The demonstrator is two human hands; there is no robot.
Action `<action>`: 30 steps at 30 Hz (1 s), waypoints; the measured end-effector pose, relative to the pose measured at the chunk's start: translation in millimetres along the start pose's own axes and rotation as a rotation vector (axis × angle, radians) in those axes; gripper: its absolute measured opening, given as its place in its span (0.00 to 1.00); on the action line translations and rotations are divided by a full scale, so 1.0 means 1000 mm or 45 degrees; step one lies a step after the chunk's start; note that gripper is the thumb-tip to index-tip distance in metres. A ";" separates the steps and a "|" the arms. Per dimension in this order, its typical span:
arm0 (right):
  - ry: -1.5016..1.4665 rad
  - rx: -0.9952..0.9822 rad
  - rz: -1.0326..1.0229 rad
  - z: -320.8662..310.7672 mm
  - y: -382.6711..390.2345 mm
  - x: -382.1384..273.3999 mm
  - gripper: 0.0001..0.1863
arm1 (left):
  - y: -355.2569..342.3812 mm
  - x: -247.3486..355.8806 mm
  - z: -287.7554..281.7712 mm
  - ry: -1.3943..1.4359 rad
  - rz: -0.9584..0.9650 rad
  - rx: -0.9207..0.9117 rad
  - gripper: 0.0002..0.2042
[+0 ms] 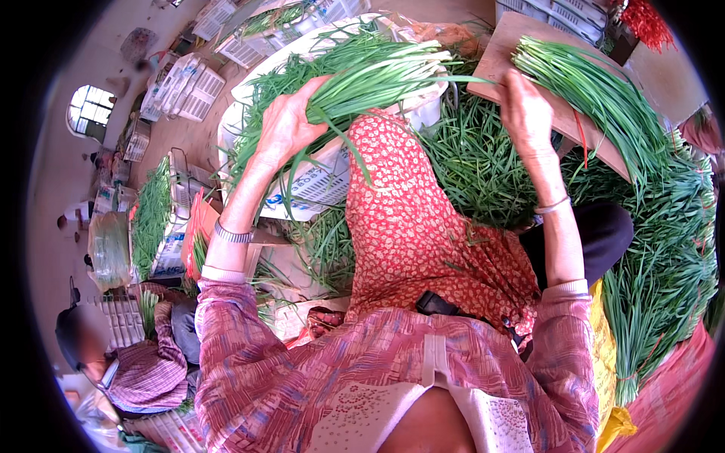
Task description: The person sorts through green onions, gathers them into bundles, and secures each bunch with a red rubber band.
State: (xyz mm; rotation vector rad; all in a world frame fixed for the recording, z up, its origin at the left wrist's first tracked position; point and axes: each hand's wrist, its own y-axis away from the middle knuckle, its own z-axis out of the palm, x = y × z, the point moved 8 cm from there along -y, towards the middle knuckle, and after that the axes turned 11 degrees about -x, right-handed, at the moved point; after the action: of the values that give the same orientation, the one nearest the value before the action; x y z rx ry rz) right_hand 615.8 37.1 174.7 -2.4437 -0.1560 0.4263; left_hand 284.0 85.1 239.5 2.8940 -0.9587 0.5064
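My left hand is closed around a thick bunch of green chives, its pale stem ends pointing right. A single long blade stretches from the bunch to my right hand, whose fingers are pinched on it. Under the bunch, a white plastic basket is heaped with loose chives. Just beyond my right hand, a neat pile of chives lies on a slanted wooden board, stem ends toward the upper left. A red strip hangs by the board's near edge. My lap is covered by a red floral apron.
Loose chives cover the ground between basket and board. Many tied bundles are stacked at right, beside a yellow sack. White crates stand at the far left. Another person sits at lower left. Red ties hang at upper right.
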 end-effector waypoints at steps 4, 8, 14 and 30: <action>0.449 -0.741 0.491 0.025 0.049 0.111 0.13 | 0.013 -0.013 -0.012 -0.317 -0.031 0.190 0.38; -0.113 -0.267 0.128 -0.027 0.013 0.016 0.10 | 0.010 -0.006 -0.005 -0.480 -0.022 0.230 0.40; -0.354 0.003 -0.315 -0.044 -0.043 -0.088 0.10 | 0.007 0.013 0.001 -0.641 0.070 0.259 0.46; -0.453 -0.040 -0.090 -0.002 -0.031 -0.046 0.09 | 0.008 0.029 0.010 -0.675 0.356 0.349 0.46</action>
State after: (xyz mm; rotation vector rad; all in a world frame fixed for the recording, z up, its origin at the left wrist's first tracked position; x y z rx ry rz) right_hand 572.6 50.2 207.5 -2.3646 -0.4004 0.8295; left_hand 303.8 60.5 238.4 3.2291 -1.4766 -0.1584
